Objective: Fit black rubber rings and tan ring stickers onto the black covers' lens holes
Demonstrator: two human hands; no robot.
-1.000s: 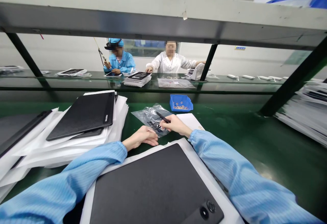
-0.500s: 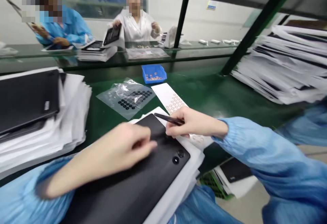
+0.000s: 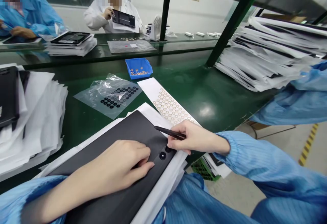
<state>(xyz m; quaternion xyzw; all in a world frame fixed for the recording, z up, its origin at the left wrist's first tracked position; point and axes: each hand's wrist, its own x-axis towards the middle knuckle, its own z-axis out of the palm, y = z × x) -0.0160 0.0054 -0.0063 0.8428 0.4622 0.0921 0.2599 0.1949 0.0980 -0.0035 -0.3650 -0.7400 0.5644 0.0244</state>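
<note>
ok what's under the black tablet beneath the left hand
White sheets stick out past the black tablet along its far and right edges; what lies beneath its middle is covered.

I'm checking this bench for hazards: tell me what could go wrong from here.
The tool in the right hand angles over the tablet and might scratch it. The bare left hand, also over the tablet, may leave smudges. The open tray could spill its small bits if knocked.

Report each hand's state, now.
Left hand: half open, loosely curled on the dark tablet; nothing seen held.
Right hand: closed on a black pen-like tool.
</note>
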